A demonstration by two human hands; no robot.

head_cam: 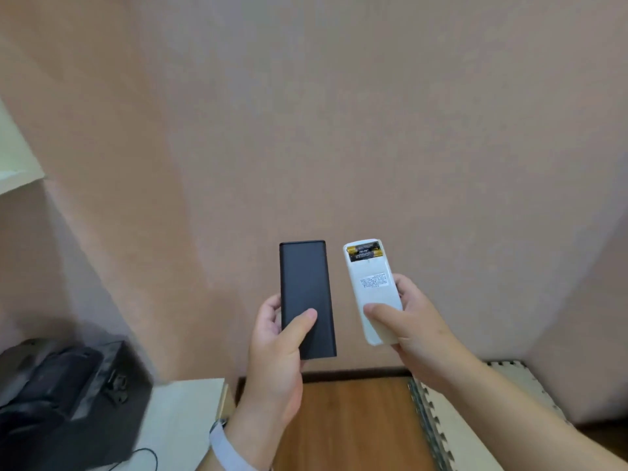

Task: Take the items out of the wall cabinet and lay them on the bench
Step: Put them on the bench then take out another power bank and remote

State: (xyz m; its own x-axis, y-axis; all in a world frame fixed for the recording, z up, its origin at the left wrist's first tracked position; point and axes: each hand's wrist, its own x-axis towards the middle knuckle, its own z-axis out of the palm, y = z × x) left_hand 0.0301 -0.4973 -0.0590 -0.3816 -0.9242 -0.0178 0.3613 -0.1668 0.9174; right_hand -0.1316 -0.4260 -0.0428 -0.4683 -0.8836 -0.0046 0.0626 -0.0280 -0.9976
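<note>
Gripping black power bank [306, 297] in left hand [272, 341], thumb across lower face, long end up. Gripping white remote control [372, 294] in right hand [413, 322], back side showing, two batteries [363, 250] exposed at top. Held side by side, not touching, mid-air against pink wall [306, 130]. Below: wooden floor [350, 426], foam mat [441, 419] right, black bag [57, 396] on white surface [183, 419] left.
</note>
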